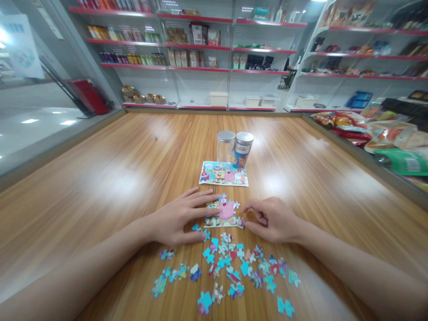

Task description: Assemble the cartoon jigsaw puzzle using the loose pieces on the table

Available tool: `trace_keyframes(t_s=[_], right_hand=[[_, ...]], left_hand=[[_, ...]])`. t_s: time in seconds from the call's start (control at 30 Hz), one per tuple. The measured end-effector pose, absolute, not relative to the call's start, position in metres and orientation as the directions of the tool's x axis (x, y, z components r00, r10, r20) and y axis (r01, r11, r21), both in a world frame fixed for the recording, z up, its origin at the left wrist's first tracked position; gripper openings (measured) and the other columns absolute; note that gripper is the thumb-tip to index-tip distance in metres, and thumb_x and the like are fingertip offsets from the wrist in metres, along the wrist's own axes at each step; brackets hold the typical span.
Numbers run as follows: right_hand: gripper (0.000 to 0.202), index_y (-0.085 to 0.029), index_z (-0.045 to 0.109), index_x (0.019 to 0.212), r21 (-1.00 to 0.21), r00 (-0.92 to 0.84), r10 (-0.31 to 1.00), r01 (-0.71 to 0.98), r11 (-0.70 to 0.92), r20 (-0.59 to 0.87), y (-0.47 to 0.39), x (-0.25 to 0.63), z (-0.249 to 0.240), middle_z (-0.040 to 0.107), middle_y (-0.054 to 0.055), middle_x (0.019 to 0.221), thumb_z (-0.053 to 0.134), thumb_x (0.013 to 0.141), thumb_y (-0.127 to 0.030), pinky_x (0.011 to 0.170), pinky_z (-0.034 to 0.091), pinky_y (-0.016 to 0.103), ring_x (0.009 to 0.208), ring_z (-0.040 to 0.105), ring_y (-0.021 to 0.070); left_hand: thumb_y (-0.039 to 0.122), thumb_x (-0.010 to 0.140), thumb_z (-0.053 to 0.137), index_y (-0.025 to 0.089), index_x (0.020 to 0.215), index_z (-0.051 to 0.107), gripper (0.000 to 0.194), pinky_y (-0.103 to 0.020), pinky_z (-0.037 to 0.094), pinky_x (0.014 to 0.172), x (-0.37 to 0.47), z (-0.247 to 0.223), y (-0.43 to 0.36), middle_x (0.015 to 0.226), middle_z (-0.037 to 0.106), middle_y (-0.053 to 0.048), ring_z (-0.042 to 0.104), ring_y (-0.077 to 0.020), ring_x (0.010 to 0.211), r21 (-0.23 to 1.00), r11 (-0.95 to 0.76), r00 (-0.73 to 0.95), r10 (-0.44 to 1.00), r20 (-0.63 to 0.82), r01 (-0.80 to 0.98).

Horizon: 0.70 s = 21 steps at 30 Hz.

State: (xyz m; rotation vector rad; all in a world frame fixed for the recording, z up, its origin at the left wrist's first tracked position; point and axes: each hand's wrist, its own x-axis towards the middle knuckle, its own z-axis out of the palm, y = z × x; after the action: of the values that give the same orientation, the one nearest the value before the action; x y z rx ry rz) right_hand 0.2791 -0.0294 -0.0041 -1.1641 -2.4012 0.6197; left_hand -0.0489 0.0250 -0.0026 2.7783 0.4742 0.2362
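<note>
A partly joined jigsaw puzzle [227,212] with a pink starfish figure lies on the wooden table. My left hand [180,216] rests flat with its fingers spread, the fingertips on the puzzle's left part and hiding some of it. Beside the puzzle's right edge is my right hand [272,218], thumb and forefinger curved apart, with nothing visible between them. Loose puzzle pieces [245,268], mostly light blue, are scattered nearer to me. Behind the puzzle lies a printed picture sheet [224,174] showing cartoon figures.
A clear jar [226,147] with a silver lid and a blue-labelled can [243,150] stand at the sheet's far edge. Bagged snacks [394,133] lie beyond the table's right rim. Stocked shelves [197,44] line the back. A small object [155,138] sits on the far left tabletop.
</note>
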Motion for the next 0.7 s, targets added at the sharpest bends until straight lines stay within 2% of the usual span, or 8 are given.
trace_keyframes(t_s=[0.13, 0.27, 0.47, 0.7], right_hand=[[0.034, -0.021, 0.068, 0.108, -0.479, -0.574, 0.801, 0.662, 0.577, 0.171, -0.0321, 0.2755, -0.0072, 0.050, -0.008, 0.057, 0.071, 0.086, -0.046, 0.055, 0.032, 0.023, 0.049, 0.047, 0.0091], [0.027, -0.020, 0.068, 0.106, -0.453, -0.581, 0.796, 0.671, 0.587, 0.171, -0.0321, 0.2743, -0.0076, 0.050, -0.008, 0.057, 0.068, 0.088, -0.040, 0.056, 0.032, 0.023, 0.050, 0.048, 0.0091], [0.016, -0.018, 0.069, 0.097, -0.500, -0.560, 0.816, 0.670, 0.548, 0.143, -0.0311, 0.2746, -0.0013, 0.048, -0.008, 0.053, 0.066, 0.085, -0.028, 0.053, 0.032, 0.022, 0.046, 0.045, 0.0078], [0.017, -0.018, 0.069, 0.100, -0.521, -0.594, 0.792, 0.635, 0.570, 0.143, -0.0292, 0.2774, -0.0025, 0.048, -0.008, 0.054, 0.065, 0.086, -0.027, 0.053, 0.033, 0.022, 0.047, 0.047, 0.0080]], left_hand=[[0.053, 0.092, 0.063, 0.036, 0.156, 0.035, 0.072, -0.059, 0.021, 0.126, -0.0488, -0.0030, 0.0250, 0.168, 0.024, -0.002, 0.026, -0.0346, 0.154, 0.327, -0.897, 0.931, 0.348, 0.113, 0.296], [0.051, 0.092, 0.063, 0.036, 0.156, 0.035, 0.071, -0.060, 0.020, 0.127, -0.0486, -0.0026, 0.0250, 0.168, 0.024, -0.002, 0.027, -0.0348, 0.154, 0.335, -0.896, 0.931, 0.346, 0.118, 0.290], [0.052, 0.093, 0.061, 0.034, 0.157, 0.034, 0.071, -0.060, 0.020, 0.126, -0.0475, -0.0015, 0.0250, 0.168, 0.022, -0.002, 0.026, -0.0348, 0.154, 0.307, -0.901, 0.935, 0.345, 0.078, 0.307], [0.052, 0.092, 0.062, 0.035, 0.155, 0.037, 0.070, -0.059, 0.020, 0.127, -0.0477, -0.0007, 0.0244, 0.167, 0.025, -0.002, 0.026, -0.0349, 0.154, 0.337, -0.891, 0.929, 0.354, 0.103, 0.302]])
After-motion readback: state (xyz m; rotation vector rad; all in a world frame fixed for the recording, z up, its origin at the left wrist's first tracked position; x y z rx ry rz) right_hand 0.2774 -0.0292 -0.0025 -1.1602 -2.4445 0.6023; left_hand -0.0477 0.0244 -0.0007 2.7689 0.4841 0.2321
